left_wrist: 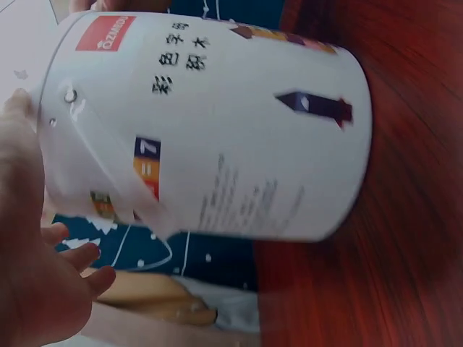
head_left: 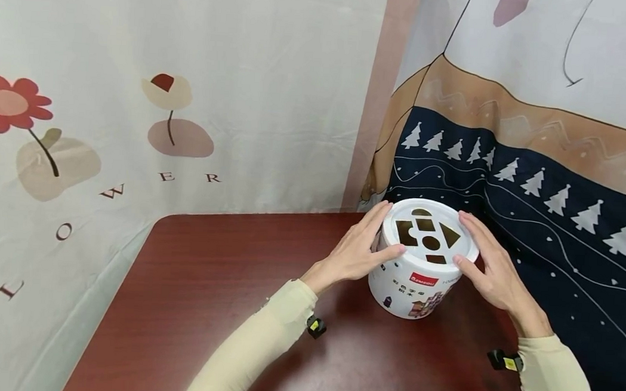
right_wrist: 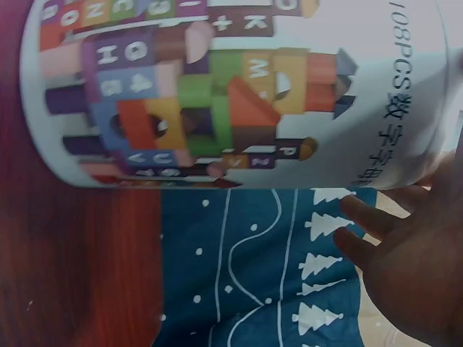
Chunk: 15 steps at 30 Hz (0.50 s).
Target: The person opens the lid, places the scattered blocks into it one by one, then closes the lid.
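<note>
A white cylindrical bucket (head_left: 413, 294) of building blocks stands on the table, with a red label and pictures of blocks on its side. Its white lid (head_left: 414, 258) has several shaped holes, dark inside. My left hand (head_left: 354, 249) lies along the lid's left edge, thumb at the front rim and fingers reaching toward the back. On the opposite edge my right hand (head_left: 497, 269) rests in the same way. In both wrist views the lower fingers stretch out loosely beside the bucket. A white carrying handle (left_wrist: 119, 163) hangs slanted on its side.
The reddish-brown wooden table (head_left: 222, 273) extends to the left and front. A pale curtain (head_left: 276, 97) with flower prints hangs behind it. A dark blue cloth (head_left: 546, 245) with white trees borders the right side, close to the bucket and right arm.
</note>
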Tool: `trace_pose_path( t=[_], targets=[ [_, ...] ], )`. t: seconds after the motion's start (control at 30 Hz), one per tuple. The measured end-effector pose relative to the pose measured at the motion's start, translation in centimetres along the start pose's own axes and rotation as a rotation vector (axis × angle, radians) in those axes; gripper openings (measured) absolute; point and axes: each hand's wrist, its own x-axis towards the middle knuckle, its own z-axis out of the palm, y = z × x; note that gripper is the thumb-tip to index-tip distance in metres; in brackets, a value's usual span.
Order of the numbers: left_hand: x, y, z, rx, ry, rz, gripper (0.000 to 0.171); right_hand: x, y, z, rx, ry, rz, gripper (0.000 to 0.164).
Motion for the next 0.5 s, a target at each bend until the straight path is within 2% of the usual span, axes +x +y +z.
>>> trace_pose_path(
  t=[0.13,0.2,0.3,0.4,0.5],
  targets=[
    [-1.6,-1.1,-1.4,0.132,0.046,0.028,0.089,0.5,-1.1,-0.1,-0.053,0.064,0.003,0.078],
    [-2.8,-1.9,-2.4,0.185,0.069,0.038,0.087,0.9,-2.1,0.0,-0.085,0.111,-0.031,0.076],
    [-4.7,-3.1,-4.0,0.256,0.094,0.056,0.085,1.5,-4.2,0.4,-0.132,0.209,-0.156,0.07],
    [-6.8,-4.1,-5.5,0.305,0.112,0.065,0.083,2.2,-7.1,1.0,-0.143,0.291,-0.315,0.068],
    [-9.0,-5.1,-6.9,0.338,0.125,0.067,0.081,2.8,-10.5,1.8,-0.092,0.314,-0.441,0.066]
  ],
)
